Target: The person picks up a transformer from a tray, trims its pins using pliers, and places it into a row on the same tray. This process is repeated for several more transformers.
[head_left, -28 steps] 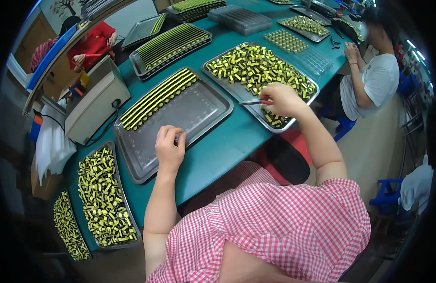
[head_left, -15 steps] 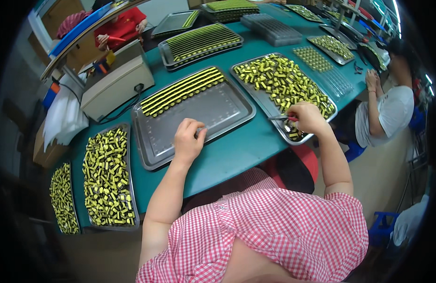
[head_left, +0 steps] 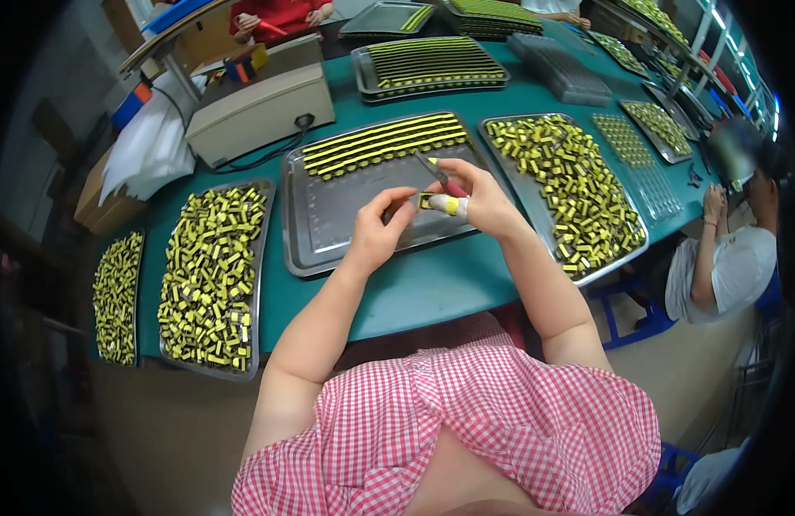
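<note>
Over the middle metal tray (head_left: 346,211), my two hands are close together. My right hand (head_left: 490,202) grips a small pair of red-handled pliers (head_left: 451,187), their jaws pointing up and away; white wrapping shows on one digit. Between the hands is a small yellow-and-black block (head_left: 426,201), close to the right digits. My left hand (head_left: 376,230) is closed in a pinch beside the block; whether its fingertips touch it or hold something else cannot be made out. Neat rows of yellow-and-black blocks (head_left: 384,144) fill the tray's far part.
Loose blocks heap in a right tray (head_left: 561,193) and two left trays (head_left: 212,275) (head_left: 118,297). A beige box-shaped device (head_left: 260,107) with a cable stands back left. A tray of block rows (head_left: 432,64) lies behind. Another person (head_left: 724,249) sits at the right.
My right hand has moved left from the right tray to the middle tray with the pliers, and a block now shows at its digits. My left hand has come toward it. The view has shifted.
</note>
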Demonstrator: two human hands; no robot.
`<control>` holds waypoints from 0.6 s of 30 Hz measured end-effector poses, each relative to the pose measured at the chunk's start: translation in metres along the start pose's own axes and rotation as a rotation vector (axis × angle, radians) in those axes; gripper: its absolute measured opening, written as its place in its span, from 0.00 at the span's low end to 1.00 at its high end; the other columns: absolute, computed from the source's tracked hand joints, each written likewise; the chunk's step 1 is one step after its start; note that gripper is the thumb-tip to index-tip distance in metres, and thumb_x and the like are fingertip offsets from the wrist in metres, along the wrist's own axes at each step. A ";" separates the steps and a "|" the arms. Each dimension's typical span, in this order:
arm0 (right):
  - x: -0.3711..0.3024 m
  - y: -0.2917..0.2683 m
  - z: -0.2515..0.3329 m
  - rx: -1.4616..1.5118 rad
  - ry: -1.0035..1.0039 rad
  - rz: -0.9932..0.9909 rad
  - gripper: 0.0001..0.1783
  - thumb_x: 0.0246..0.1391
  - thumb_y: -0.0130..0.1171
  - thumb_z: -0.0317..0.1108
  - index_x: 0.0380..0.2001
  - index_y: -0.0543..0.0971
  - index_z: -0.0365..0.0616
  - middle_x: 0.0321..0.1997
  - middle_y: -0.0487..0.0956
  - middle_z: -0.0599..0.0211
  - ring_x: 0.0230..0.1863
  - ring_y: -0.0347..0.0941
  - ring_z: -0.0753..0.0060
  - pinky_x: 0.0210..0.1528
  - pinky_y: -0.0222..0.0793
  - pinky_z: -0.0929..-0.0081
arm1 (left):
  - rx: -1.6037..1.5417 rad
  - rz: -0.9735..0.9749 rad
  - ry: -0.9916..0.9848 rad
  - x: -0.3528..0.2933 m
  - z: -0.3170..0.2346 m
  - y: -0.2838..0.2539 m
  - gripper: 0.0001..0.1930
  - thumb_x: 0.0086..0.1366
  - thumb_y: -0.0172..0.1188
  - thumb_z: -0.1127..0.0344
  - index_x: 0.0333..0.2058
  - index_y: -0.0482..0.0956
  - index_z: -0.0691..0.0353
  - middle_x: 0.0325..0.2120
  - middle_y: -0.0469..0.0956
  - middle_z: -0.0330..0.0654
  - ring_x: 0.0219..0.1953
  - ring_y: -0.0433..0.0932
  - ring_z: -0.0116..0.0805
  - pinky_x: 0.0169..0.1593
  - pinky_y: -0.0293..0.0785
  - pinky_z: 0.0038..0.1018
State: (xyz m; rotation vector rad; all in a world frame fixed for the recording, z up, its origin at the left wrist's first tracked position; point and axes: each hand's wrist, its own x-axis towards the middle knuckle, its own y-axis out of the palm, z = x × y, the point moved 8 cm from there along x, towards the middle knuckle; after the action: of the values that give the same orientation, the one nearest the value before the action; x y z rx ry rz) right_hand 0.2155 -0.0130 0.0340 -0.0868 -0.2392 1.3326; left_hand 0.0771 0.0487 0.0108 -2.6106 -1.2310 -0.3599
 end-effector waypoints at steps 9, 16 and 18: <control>0.018 0.025 -0.013 0.212 -0.123 0.049 0.27 0.45 0.63 0.26 0.49 0.67 0.35 0.43 0.76 0.60 0.45 0.71 0.74 0.49 0.66 0.76 | -0.438 0.045 -0.239 0.000 0.029 -0.006 0.12 0.61 0.54 0.68 0.41 0.69 0.68 0.29 0.75 0.42 0.29 0.75 0.26 0.28 0.67 0.19; 0.013 0.030 -0.025 0.282 -0.145 0.053 0.24 0.46 0.63 0.26 0.48 0.68 0.37 0.44 0.76 0.61 0.44 0.71 0.75 0.49 0.66 0.75 | -0.539 0.066 -0.274 -0.002 0.033 -0.001 0.10 0.60 0.56 0.69 0.38 0.70 0.65 0.28 0.74 0.42 0.26 0.72 0.27 0.30 0.68 0.19; 0.011 0.030 -0.025 0.261 -0.129 0.039 0.24 0.46 0.63 0.26 0.48 0.69 0.37 0.43 0.76 0.62 0.44 0.71 0.75 0.49 0.66 0.76 | -0.569 0.080 -0.294 -0.002 0.034 0.001 0.10 0.60 0.56 0.68 0.39 0.70 0.65 0.27 0.74 0.42 0.25 0.71 0.27 0.30 0.68 0.20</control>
State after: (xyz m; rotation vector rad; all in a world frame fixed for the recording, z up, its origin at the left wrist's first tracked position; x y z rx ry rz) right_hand 0.1952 0.0068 0.0050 0.2154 -0.1715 1.3992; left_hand 0.0802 0.0572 -0.0218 -3.2870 -1.2465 -0.3621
